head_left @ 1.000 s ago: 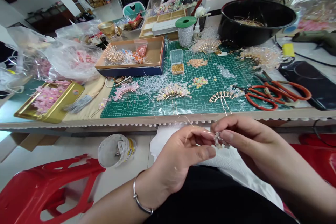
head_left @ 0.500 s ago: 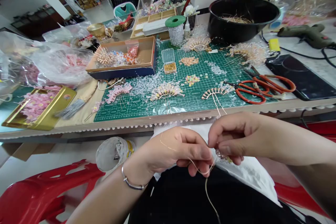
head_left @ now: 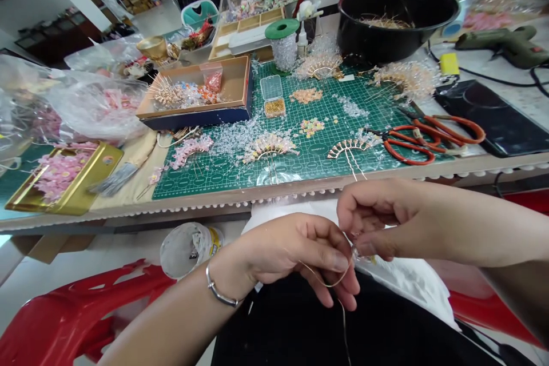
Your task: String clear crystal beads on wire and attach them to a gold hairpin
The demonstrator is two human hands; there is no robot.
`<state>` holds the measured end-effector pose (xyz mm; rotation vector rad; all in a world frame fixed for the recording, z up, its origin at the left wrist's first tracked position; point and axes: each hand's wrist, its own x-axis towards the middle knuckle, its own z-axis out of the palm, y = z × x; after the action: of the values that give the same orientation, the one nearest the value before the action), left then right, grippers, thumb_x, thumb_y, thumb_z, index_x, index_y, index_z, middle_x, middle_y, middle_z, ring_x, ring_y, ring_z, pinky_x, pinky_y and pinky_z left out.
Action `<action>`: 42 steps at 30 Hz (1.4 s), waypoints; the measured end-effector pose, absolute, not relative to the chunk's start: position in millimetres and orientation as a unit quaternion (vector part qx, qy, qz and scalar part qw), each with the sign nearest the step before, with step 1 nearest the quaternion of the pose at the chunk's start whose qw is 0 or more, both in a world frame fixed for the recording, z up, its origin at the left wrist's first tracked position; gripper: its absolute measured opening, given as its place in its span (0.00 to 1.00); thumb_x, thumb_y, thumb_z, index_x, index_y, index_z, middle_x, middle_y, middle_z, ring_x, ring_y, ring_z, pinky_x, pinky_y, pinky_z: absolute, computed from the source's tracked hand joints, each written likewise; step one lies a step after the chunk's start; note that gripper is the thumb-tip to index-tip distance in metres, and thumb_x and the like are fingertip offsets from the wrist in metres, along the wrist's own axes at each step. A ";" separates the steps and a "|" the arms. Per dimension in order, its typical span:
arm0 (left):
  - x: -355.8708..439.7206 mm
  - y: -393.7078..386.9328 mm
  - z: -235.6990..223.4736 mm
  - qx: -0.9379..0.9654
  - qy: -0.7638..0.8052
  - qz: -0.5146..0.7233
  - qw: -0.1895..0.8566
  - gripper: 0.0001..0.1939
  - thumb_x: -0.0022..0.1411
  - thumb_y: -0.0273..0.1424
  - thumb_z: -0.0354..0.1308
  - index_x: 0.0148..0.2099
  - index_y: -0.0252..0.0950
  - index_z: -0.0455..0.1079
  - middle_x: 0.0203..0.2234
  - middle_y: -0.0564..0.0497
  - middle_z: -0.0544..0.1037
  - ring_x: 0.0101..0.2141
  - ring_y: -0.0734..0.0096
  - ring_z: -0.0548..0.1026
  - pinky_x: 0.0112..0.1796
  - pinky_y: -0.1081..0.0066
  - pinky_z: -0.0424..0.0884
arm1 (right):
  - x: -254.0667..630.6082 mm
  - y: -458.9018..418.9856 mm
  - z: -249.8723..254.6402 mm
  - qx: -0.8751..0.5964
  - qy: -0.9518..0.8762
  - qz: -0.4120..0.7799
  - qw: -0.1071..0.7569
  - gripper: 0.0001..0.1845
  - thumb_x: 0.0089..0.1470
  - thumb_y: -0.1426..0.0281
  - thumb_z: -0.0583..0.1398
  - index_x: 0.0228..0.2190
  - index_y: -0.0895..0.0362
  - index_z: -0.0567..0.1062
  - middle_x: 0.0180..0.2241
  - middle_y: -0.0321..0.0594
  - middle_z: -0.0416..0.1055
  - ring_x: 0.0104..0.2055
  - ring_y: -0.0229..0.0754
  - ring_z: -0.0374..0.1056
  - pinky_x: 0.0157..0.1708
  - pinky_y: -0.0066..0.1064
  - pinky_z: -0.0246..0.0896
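Over my lap, my left hand [head_left: 309, 254] pinches a thin gold wire [head_left: 345, 326] between thumb and fingers. One stretch of it loops across the fingers and a tail hangs below. Close on its right, my right hand [head_left: 381, 220] is closed on a small beaded piece [head_left: 364, 257], clear with a yellowish bit, mostly hidden by the fingers. Just beyond the hands, a hair comb [head_left: 346, 147] with gold prongs and clear beads on one end lies on the green cutting mat [head_left: 206, 182]. Left of it lies a fuller beaded comb [head_left: 270, 148].
Orange-handled pliers [head_left: 409, 151] and a dark phone-like slab [head_left: 493, 120] lie at the right. Behind stand a black basin [head_left: 394, 40], a bead spool [head_left: 283, 48] and an open box [head_left: 197, 114]. Loose beads [head_left: 231, 140] are strewn on the mat. Red chairs [head_left: 86, 309] flank me.
My left hand has shifted slightly right, its lower fingers more extended. The wire loop over them has changed shape. My right hand has moved slightly left and up, still gripping the beaded piece.
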<state>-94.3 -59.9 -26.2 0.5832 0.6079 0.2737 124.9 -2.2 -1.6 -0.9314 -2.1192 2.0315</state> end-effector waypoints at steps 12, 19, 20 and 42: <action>-86.2 -42.6 -5.4 0.437 0.417 0.217 0.767 0.17 0.55 0.42 0.71 0.32 0.34 0.72 0.21 0.58 0.66 0.23 0.81 0.60 0.26 0.75 0.56 | 123.4 3.9 11.4 -0.376 -0.797 0.461 0.104 0.10 0.57 0.59 0.65 0.40 0.47 0.78 0.27 0.31 0.73 0.26 0.38 0.65 0.24 0.27 0.58; -76.2 -51.9 -25.3 0.448 0.439 0.503 0.595 0.10 0.63 0.38 0.66 0.36 0.36 0.75 0.26 0.55 0.73 0.27 0.78 0.66 0.31 0.74 0.63 | 124.4 -13.4 -14.1 -0.445 -0.515 0.636 0.363 0.13 0.59 0.55 0.65 0.39 0.50 0.78 0.34 0.38 0.78 0.38 0.42 0.75 0.38 0.30 0.71; -76.0 -53.0 -26.1 0.473 0.445 0.511 0.563 0.08 0.64 0.37 0.65 0.37 0.37 0.76 0.28 0.54 0.75 0.29 0.77 0.68 0.32 0.73 0.65 | 120.9 -18.1 -16.5 -0.420 -0.505 0.681 0.324 0.14 0.59 0.55 0.64 0.38 0.52 0.78 0.35 0.41 0.79 0.39 0.46 0.77 0.41 0.35 0.73; -86.9 -71.4 4.8 0.769 0.489 0.250 0.326 0.15 0.71 0.39 0.54 0.42 0.33 0.75 0.29 0.49 0.79 0.29 0.70 0.72 0.37 0.68 0.63 | 107.6 -39.1 -26.5 -0.427 -0.515 0.712 0.213 0.11 0.54 0.65 0.70 0.28 0.53 0.73 0.27 0.30 0.72 0.32 0.38 0.67 0.33 0.28 0.59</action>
<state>-86.9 -71.4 4.8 2.0160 1.2821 0.6544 107.6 -39.1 -26.5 -1.1860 -1.4295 1.9754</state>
